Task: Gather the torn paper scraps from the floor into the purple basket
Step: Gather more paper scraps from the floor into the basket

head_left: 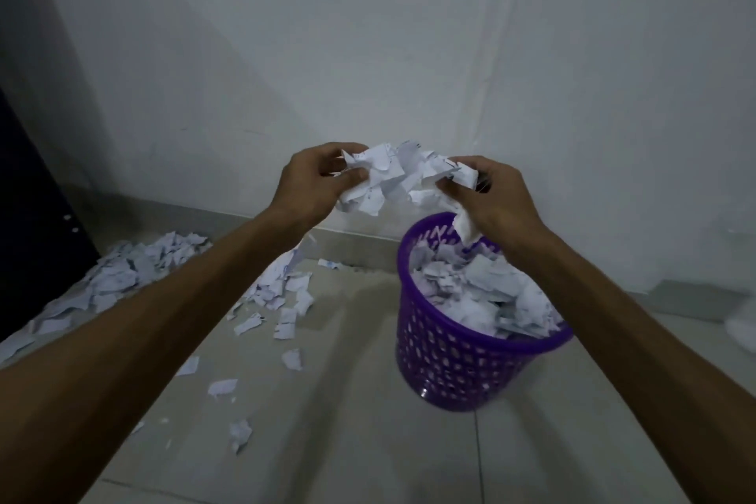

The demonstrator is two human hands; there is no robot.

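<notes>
Because the paper scraps are light, limp and easily shed, your left hand and right hand clamp the bundle from both ends; the basket stands below your right hand.

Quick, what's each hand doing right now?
Left hand: closed, holding one end of a bunch of torn paper scraps.
Right hand: closed, holding the other end, above the purple basket.
</notes>
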